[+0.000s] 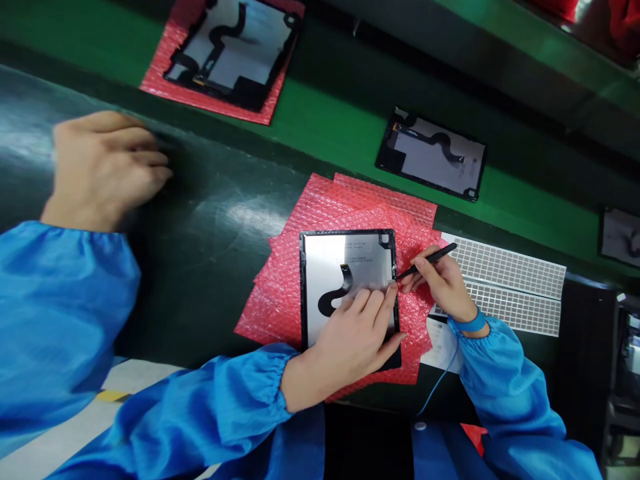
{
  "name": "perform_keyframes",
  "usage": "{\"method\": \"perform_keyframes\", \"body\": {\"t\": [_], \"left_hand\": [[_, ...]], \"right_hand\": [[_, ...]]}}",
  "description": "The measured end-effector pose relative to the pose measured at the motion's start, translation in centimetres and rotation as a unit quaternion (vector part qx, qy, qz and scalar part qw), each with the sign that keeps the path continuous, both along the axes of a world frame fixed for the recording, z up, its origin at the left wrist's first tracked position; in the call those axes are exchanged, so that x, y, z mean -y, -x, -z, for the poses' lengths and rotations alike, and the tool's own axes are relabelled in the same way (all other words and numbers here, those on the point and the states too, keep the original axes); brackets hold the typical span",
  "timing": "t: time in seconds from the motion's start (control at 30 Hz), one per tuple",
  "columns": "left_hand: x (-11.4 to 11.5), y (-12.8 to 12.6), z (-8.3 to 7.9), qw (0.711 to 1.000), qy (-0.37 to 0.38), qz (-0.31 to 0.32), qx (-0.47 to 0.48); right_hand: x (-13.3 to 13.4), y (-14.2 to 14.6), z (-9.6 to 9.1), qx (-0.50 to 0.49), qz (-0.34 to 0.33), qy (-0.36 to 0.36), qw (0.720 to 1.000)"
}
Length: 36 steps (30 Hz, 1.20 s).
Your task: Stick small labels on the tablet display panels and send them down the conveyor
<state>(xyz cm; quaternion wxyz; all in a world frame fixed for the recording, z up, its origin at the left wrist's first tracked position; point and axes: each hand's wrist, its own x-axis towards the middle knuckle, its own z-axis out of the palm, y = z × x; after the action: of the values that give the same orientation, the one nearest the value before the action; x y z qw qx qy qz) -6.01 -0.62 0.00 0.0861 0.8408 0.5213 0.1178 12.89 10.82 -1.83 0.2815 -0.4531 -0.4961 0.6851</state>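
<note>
A tablet-sized display panel [324, 333] with a black frame and silver back lies in front of me on red bubble wrap bags [270, 303]. A curved black flex cable [327, 303] sits on its back. My left hand [350, 330] lies over the panel's lower right part, fingers stretched out and thumb spread, the index fingertip near the right edge. In my closed right hand [440, 283] are black tweezers [437, 256], their tip at the panel's right edge by my left index finger. A blue wrist strap [470, 323] circles my right wrist.
Sheets of small square stickers [515, 287] lie right of my right hand. Beyond, on the green surface, are another panel [435, 153], a panel on red bubble wrap [230, 57] and a partly visible panel [620, 233]. At left is a co-worker's curled hand [107, 167].
</note>
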Motion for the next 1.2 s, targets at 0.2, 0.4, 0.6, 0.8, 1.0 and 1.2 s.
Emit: {"method": "perform_keyframes", "body": {"t": [0.2,0.4,0.6,0.8,1.0,1.2], "left_hand": [[0.0,0.2,0.3,1.0,-0.01,0.008,0.003],[-0.6,0.6,0.2,1.0,-0.001,-0.001,0.009],[1.0,-1.0,-0.9,0.994,-0.018,0.107,0.015],[3.7,-2.7,0.5,0.961,0.053,0.27,-0.031],[3.5,-2.6,0.6,0.96,0.058,0.271,-0.047],[3.5,-2.9,0.4,0.959,0.074,0.271,-0.044]], "right_hand": [[1.2,-2.4,-2.6,-0.006,0.079,-0.04,0.996],[8.2,-8.4,-3.5,0.07,0.153,-0.063,0.984],[14.6,-10.3,-0.8,0.145,0.147,-0.059,0.977],[15.4,-9.6,-0.2,0.183,0.156,-0.07,0.968],[15.0,-9.7,-0.4,0.195,0.132,-0.069,0.969],[14.8,-9.8,-0.4,0.185,0.134,-0.05,0.972]]}}
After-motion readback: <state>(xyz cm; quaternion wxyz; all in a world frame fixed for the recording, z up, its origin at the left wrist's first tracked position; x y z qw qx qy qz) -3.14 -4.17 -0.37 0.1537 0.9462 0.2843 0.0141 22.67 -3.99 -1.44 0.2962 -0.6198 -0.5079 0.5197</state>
